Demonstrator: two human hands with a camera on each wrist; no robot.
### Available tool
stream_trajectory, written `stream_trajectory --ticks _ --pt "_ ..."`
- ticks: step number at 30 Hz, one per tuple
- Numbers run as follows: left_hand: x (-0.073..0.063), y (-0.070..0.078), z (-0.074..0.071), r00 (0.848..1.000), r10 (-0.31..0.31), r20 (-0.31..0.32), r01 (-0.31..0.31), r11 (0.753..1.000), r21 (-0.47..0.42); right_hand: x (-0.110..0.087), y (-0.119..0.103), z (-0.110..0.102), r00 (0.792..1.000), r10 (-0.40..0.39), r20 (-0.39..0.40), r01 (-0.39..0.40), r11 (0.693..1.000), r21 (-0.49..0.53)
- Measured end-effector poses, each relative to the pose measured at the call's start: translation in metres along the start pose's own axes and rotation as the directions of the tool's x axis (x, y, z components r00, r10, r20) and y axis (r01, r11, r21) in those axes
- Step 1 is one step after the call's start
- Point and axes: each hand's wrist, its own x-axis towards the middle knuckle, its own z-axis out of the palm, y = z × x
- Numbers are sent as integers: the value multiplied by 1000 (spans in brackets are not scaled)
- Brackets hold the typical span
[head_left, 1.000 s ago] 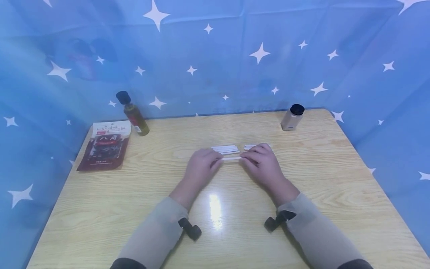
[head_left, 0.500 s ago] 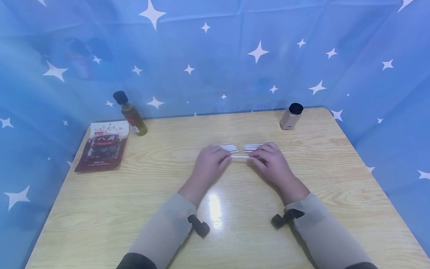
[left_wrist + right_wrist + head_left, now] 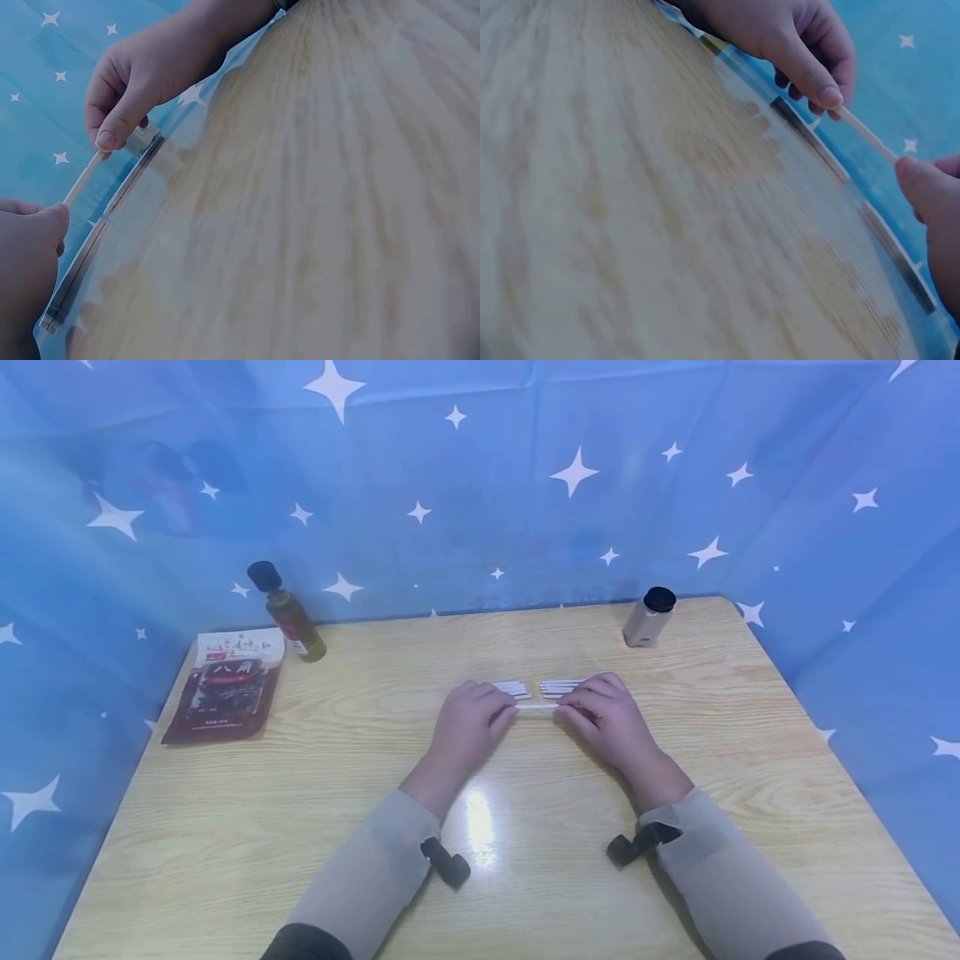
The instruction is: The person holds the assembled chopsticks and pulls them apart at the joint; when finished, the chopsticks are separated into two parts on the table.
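Note:
A thin white stick (image 3: 536,707) is stretched level between my two hands, one end in each. My left hand (image 3: 463,720) pinches its left end between thumb and fingers, and my right hand (image 3: 609,718) pinches the right end the same way. Just beyond the stick, a left row of white sticks (image 3: 513,688) and a right row of white sticks (image 3: 557,687) lie side by side with a narrow gap between them. My hands partly cover both rows. Both wrist views show the held stick (image 3: 82,180) raised off the tabletop.
At the table's back left stand a dark-capped bottle (image 3: 295,625) of greenish liquid and, beside it, a flat reddish packet (image 3: 225,697). A small black-lidded jar (image 3: 648,623) stands at the back right. Behind the wooden table (image 3: 315,827) hangs a blue star-patterned curtain (image 3: 480,485).
Both hands have shifted a little to the right with the stick between them, uncovering less of the left row and more of the right. Over the last half second they hardly move.

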Motion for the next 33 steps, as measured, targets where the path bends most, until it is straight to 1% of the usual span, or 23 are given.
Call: stream_trajectory --ticks 7,14,19,24,29,33 --pt "-1 -2 -1 1000 2 -14 -2 1000 -1 -1 1 -1 1000 20 -5 -20 1000 -9" --pt "-2 -3 -2 999 -15 -30 14 999 -31 -2 5 -2 999 32 -1 -32 999 -16" --pt "-3 -5 -3 999 -31 -27 30 999 -29 -3 8 -4 997 68 20 -68 997 -29" --pt "-4 -9 -1 999 -38 -33 38 999 -1 -4 13 -4 994 108 20 -107 993 -52" --pt "-3 -10 0 996 -88 -14 88 995 43 -3 16 -3 998 67 14 -65 995 -71" --pt "-2 -10 0 993 -118 -10 119 991 60 -2 16 -3 999 38 12 -37 996 -85"
